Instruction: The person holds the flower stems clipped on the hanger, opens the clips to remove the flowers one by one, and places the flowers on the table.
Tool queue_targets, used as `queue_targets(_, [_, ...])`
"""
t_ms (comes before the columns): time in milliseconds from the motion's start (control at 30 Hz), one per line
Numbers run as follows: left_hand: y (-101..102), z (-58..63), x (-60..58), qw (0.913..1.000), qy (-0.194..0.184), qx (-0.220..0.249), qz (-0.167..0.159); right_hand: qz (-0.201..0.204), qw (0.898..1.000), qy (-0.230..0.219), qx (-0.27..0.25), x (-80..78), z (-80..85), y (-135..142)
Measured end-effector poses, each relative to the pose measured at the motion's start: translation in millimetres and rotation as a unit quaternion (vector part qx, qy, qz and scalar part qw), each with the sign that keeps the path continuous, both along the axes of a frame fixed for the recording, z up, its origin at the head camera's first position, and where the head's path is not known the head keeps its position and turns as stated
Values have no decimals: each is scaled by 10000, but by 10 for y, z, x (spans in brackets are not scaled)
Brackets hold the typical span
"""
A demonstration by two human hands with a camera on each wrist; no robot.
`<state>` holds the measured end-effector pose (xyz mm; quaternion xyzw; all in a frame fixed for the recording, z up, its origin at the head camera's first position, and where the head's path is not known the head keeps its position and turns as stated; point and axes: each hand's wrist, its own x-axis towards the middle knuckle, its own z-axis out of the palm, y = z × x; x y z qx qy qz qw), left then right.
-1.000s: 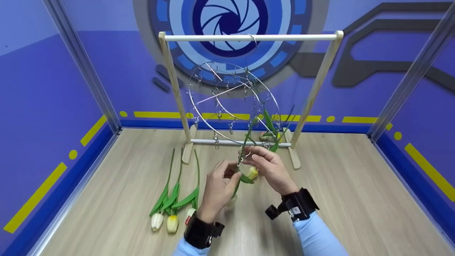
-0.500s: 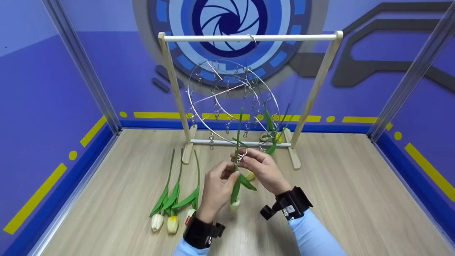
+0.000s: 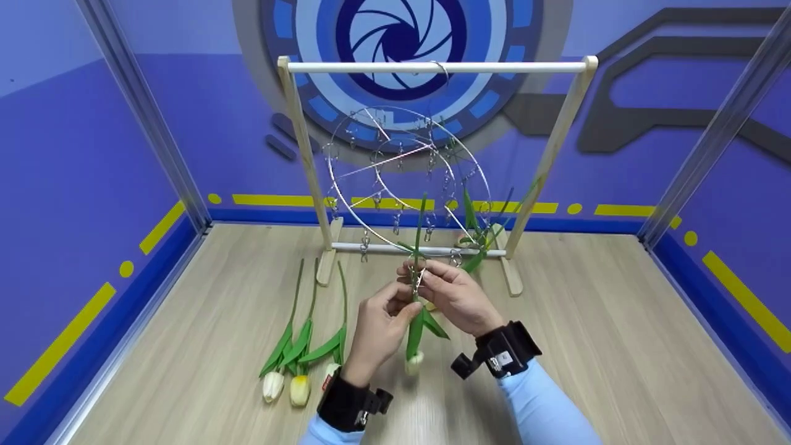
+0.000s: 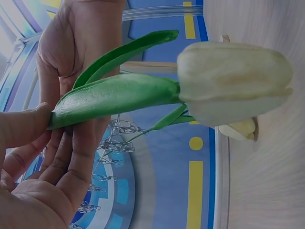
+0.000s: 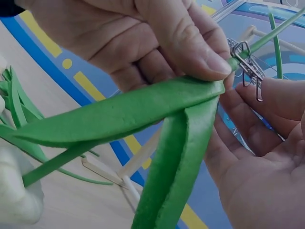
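My left hand (image 3: 384, 324) pinches the green stem of a white tulip (image 4: 233, 81) between thumb and fingers, just above its leaves (image 5: 128, 112). The flower hangs head down, its stem pointing up. My right hand (image 3: 462, 296) pinches a metal clip (image 5: 248, 64), which lies at the stem; whether it grips the stem I cannot tell. This clip belongs to a round wire hanger (image 3: 351, 212), tilted down toward my hands. The hanger hangs by a hook from the rack's white top bar (image 3: 371, 67).
Three tulips, including a white one (image 3: 273, 387) and a yellow one (image 3: 300, 390), lie left on the table (image 3: 204, 346). More green leaves (image 3: 469, 213) hang at the hanger's right side. The rack's wooden posts (image 3: 553, 154) stand on both sides, with blue walls around.
My right hand has moved left, bringing the clip closer to the stem and my left hand. The stem stands more upright, and the white flower now shows below my left hand.
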<state>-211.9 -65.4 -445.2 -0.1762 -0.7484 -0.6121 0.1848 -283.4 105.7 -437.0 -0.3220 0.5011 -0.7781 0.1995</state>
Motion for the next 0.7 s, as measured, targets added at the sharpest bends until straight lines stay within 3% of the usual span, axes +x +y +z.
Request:
queue_targets(233, [-9, 22, 7, 9998, -187, 8, 33, 30, 9999, -26, -137, -9, -15, 0])
queue_targets(500, [-4, 7, 2, 9987, -423, -231, 151, -343, 9993, -106, -69, 16, -15, -3])
queue_targets(700, [-5, -14, -6, 9983, -315, -381, 304, -567, 9983, -45, -130, 28, -9, -6])
